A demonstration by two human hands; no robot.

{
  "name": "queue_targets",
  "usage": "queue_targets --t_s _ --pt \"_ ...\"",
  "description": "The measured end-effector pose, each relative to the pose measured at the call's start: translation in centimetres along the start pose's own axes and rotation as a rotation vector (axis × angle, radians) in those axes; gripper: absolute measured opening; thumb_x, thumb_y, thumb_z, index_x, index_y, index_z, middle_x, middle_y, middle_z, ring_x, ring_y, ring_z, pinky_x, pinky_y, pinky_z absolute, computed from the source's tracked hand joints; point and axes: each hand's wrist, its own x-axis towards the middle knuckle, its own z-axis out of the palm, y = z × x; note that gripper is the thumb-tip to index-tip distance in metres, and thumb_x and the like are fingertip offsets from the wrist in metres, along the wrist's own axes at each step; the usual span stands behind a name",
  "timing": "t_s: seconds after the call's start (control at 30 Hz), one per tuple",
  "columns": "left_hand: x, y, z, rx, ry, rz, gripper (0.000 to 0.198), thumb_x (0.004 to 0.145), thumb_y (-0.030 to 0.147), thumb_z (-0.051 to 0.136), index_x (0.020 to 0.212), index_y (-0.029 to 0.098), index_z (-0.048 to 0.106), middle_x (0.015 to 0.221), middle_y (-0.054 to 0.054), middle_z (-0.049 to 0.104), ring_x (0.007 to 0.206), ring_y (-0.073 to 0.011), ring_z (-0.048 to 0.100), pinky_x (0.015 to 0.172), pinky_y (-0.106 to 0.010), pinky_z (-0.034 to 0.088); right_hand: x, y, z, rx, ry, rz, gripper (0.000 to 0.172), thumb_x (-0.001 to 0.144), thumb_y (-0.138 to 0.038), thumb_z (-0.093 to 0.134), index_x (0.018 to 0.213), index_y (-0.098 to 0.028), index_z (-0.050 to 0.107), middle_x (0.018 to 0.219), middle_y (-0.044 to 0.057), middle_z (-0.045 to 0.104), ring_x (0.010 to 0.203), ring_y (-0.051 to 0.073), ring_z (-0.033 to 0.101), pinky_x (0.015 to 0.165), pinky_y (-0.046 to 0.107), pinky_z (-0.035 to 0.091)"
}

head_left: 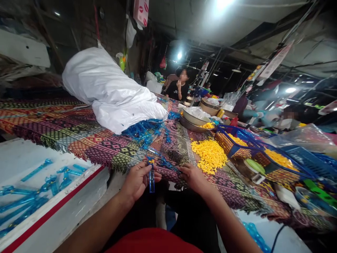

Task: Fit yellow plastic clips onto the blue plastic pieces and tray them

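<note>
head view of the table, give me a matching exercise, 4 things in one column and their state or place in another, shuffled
1 left hand
2 loose yellow pieces
3 white plastic sack
4 blue-rimmed basket

A holds a load of yellow pieces
B bulging, at the far end of the cloth
C gripping a clear blue plastic piece
D heaped straight on the patterned cloth

Pairs: 1C, 2D, 3B, 4A

You are inspecting a cramped, dimly lit assembly workshop. Evidence: a long table covered in woven patterned cloth, a heap of yellow plastic parts, blue plastic baskets, a bulging white sack, a white tray of blue plastic parts beside the table's near edge, a bright ceiling lamp, and a second worker past the far end.
</note>
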Motion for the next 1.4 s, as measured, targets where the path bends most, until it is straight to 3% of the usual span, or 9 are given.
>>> queue_targets --t_s 0.17,0.37,0.43,0.5,0.6,0.73,1.03,1.4 --pt "-0.8 -0.3 0.5 0.010 -0.016 -0.028 0.010 0.074 0.011 0.060 0.084 0.011 0.056 0.078 -0.007 0.066 0.066 -0.0200 0.068 0.063 -0.036 0.057 3.2 -2.2 -0.2 -0.066 0.077 0.001 0.022 0.088 -0.025 0.049 0.101 -0.018 0.065 0.090 0.008 0.066 0.089 0.019 0.058 0.080 0.030 0.046" --pt "-1.5 -0.1 1.2 0.013 -0.005 -0.021 0.022 0.069 0.008 0.064 0.089 0.013 0.057 0.074 -0.003 0.064 0.064 -0.0183 0.067 0.065 -0.035 0.057 5.6 -3.6 1.1 -0.047 0.090 0.031 0.019 0.082 -0.015 0.053 0.096 -0.016 0.066 0.088 0.011 0.066 0.087 0.021 0.058 0.078 0.033 0.047" --pt "-1.6 0.0 1.4 0.041 0.002 -0.002 0.026 0.066 0.010 0.068 0.090 0.013 0.059 0.072 -0.002 0.063 0.062 -0.0167 0.066 0.064 -0.033 0.056 5.1 -3.7 0.9 0.203 0.188 0.081 0.020 0.081 -0.018 0.055 0.098 -0.016 0.066 0.093 0.011 0.066 0.088 0.021 0.059 0.078 0.034 0.047" --pt "-1.6 0.0 1.7 0.098 -0.010 0.024 0.029 0.064 0.013 0.070 0.092 0.012 0.061 0.073 -0.003 0.064 0.059 -0.0147 0.064 0.060 -0.029 0.055 4.0 -4.2 0.4 0.691 0.270 0.167 0.022 0.079 -0.025 0.060 0.100 -0.019 0.066 0.092 0.007 0.068 0.080 0.019 0.062 0.072 0.033 0.049" --pt "-1.7 -0.1 2.7 0.210 -0.043 0.074 0.032 0.065 0.016 0.069 0.096 0.013 0.065 0.076 -0.003 0.066 0.058 -0.0124 0.061 0.056 -0.025 0.052 2.3 -5.4 -0.1 1.385 0.250 0.319 0.029 0.074 -0.033 0.067 0.100 -0.020 0.066 0.088 0.004 0.070 0.061 0.014 0.060 0.056 0.028 0.049" --pt "-1.7 -0.6 3.7 0.304 -0.113 0.135 0.031 0.068 0.018 0.066 0.099 0.014 0.066 0.082 -0.004 0.068 0.062 -0.0125 0.060 0.058 -0.024 0.050 1.1 -6.8 -0.2 1.725 0.261 0.400 0.029 0.065 -0.028 0.074 0.093 -0.020 0.069 0.083 0.003 0.070 0.056 0.011 0.058 0.049 0.023 0.047" --pt "-1.5 -1.9 3.9 0.359 -0.184 0.178 0.035 0.072 0.021 0.064 0.107 0.019 0.064 0.090 -0.002 0.068 0.071 -0.0131 0.062 0.064 -0.023 0.050 0.6 -7.2 -0.5 1.757 0.306 0.415 0.028 0.065 -0.022 0.074 0.092 -0.020 0.068 0.080 0.002 0.069 0.055 0.009 0.057 0.047 0.020 0.045" --pt "-1.2 -2.4 4.3 0.409 -0.232 0.189 0.037 0.074 0.021 0.063 0.110 0.019 0.064 0.093 -0.002 0.070 0.080 -0.0152 0.062 0.069 -0.023 0.049 0.4 -7.2 -0.6 1.670 0.458 0.429 0.025 0.065 -0.020 0.073 0.089 -0.019 0.068 0.078 0.001 0.067 0.054 0.008 0.052 0.045 0.018 0.040"
